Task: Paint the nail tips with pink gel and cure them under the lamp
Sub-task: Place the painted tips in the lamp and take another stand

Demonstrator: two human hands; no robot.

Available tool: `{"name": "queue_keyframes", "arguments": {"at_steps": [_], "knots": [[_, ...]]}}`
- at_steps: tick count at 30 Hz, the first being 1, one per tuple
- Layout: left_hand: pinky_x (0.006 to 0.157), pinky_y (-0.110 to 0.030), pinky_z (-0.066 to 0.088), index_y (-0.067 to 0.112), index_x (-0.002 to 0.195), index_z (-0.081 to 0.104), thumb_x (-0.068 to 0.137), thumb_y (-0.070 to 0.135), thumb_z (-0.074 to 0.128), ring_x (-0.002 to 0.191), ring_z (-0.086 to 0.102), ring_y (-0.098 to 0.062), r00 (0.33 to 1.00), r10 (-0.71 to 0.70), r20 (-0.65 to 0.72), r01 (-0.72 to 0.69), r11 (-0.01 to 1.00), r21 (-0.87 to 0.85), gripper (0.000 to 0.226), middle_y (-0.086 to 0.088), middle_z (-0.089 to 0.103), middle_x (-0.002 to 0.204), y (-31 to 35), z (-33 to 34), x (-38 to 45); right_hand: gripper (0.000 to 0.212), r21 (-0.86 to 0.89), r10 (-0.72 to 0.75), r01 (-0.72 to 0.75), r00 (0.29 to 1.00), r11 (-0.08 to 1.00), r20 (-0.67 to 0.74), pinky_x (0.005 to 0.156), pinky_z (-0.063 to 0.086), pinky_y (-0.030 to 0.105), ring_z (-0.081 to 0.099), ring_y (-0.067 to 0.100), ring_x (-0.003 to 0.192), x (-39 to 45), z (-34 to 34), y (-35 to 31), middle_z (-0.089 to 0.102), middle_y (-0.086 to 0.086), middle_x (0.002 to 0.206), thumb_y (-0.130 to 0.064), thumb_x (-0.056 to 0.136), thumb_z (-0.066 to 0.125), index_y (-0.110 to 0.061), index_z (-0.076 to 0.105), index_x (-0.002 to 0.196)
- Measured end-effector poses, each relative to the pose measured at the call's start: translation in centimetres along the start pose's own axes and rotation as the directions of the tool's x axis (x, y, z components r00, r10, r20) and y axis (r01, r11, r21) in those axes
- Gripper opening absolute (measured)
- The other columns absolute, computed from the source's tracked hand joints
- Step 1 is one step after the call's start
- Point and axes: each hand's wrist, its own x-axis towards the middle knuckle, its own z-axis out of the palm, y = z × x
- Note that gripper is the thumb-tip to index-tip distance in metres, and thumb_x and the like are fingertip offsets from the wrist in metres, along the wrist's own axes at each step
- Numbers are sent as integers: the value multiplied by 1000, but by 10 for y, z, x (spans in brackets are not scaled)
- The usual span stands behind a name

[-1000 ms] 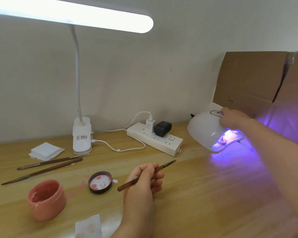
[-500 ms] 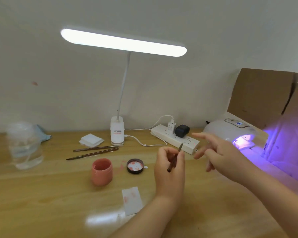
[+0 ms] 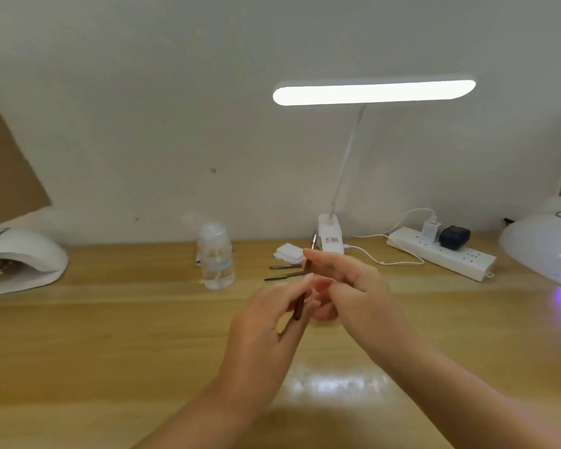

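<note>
Over the middle of the wooden table [image 3: 110, 335], my left hand [image 3: 266, 322] grips a thin brown gel brush [image 3: 299, 307] by its lower end, and the brush stands nearly upright. My right hand [image 3: 353, 283] meets it from the right, with index finger and thumb closed on the brush's upper end; motion blur softens the contact. The white curing lamp [image 3: 538, 251] sits at the far right edge with violet light glowing from its mouth. The pink gel jar and the nail tips are hidden from view.
A second white curing lamp [image 3: 23, 257], unlit, stands at the far left. A clear bottle [image 3: 216, 264], two spare brushes [image 3: 284, 275], white pads [image 3: 287, 252], a lit desk lamp [image 3: 373, 92] and a power strip [image 3: 441, 257] line the back of the table.
The view has swung left, bringing the left curing lamp into sight. My right hand has come off the lit lamp and across to the brush held in my left hand.
</note>
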Motion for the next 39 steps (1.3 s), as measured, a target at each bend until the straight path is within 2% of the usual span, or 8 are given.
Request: {"name": "queue_keyframes", "arguments": {"at_steps": [8,11,16,22,27,31,34,39], "knots": [[74,-8,46,46,112,54,89,33,59,89,63,-6,955,-281,-92,292,942,166,27,13,68,94,-66,-158,-50,57,-250,-179,147,978,957,-108,71,47,12,62,-6,88,16,108,11,63,-33,102,2,85,50,-42,61,119],[70,-20,46,38,105,53,94,16,58,92,61,-13,815,-483,-322,570,768,293,25,11,64,97,-137,-229,-42,63,-303,-131,118,991,946,-24,86,47,23,56,-2,97,18,139,27,62,-20,108,3,82,49,-42,58,124],[88,-36,43,7,126,57,93,11,53,110,57,-34,520,-604,-604,853,404,331,33,-15,60,127,-222,-322,-11,70,-368,-117,157,985,916,131,82,36,4,42,-2,104,18,177,46,47,-20,108,7,83,49,-38,46,138],[92,-42,43,-4,134,45,99,24,50,117,52,-43,477,-676,-562,868,261,423,46,-25,54,131,-261,-345,26,72,-440,-215,272,961,856,177,83,26,-5,29,-25,107,17,177,53,42,-33,93,9,79,54,-29,46,139],[93,-46,48,-6,135,39,99,28,50,117,54,-42,358,-686,-633,916,129,379,51,-25,53,132,-292,-341,40,69,-470,-269,314,949,825,164,75,37,6,43,-4,91,20,182,59,49,-22,83,10,75,61,-25,55,134],[99,-48,46,-7,137,38,98,21,52,123,51,-42,282,-643,-712,951,93,293,50,-26,50,136,-310,-343,47,75,-526,-409,452,889,721,203,72,49,31,60,22,97,19,184,58,46,-29,68,21,54,69,-15,68,119],[107,-46,39,-10,146,23,100,25,50,132,42,-42,266,-642,-719,945,26,326,64,-29,39,145,-322,-347,53,72,-539,-504,521,841,662,194,69,54,40,62,24,96,23,187,59,30,-38,67,20,52,68,-13,70,116],[103,-47,38,-5,141,31,97,11,52,129,42,-41,317,-571,-757,925,11,379,52,-25,45,139,-334,-350,53,63,-518,-544,529,827,672,139,63,52,33,50,14,96,26,189,65,36,-40,76,4,53,51,-15,73,110]]}}
